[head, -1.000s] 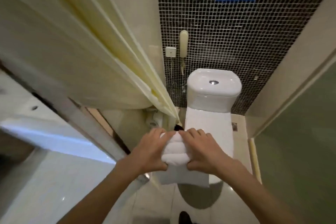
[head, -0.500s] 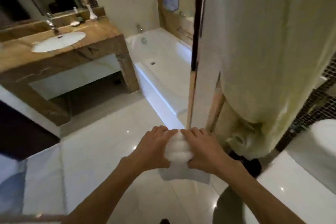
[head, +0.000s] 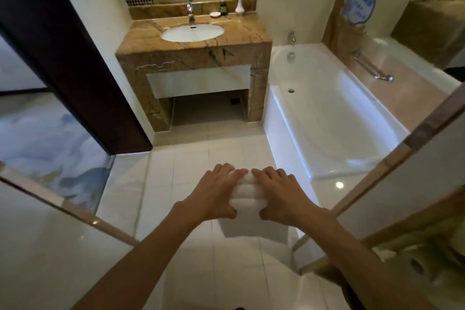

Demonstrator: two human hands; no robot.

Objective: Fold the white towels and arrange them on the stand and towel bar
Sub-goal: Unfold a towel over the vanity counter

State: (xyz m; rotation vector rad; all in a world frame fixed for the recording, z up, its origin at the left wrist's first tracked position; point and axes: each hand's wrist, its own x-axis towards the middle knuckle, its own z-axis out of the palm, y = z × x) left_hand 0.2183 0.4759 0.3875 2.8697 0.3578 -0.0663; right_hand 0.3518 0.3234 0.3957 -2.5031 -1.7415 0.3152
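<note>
Two hands, left (head: 214, 196) and right (head: 283, 196), one white towel bundle (head: 247, 195), one sink (head: 192, 33), one bathtub (head: 327, 113), one vase (head: 239, 4), one bottle (head: 222, 6)

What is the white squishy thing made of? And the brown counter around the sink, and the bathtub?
The towel looks like soft cotton terry: fuzzy, matte, bulging in thick folds. The counter looks like polished stone, maybe marble: brown with dark veins. The bathtub is glossy white, perhaps enamel or acrylic; it reflects light.
</note>
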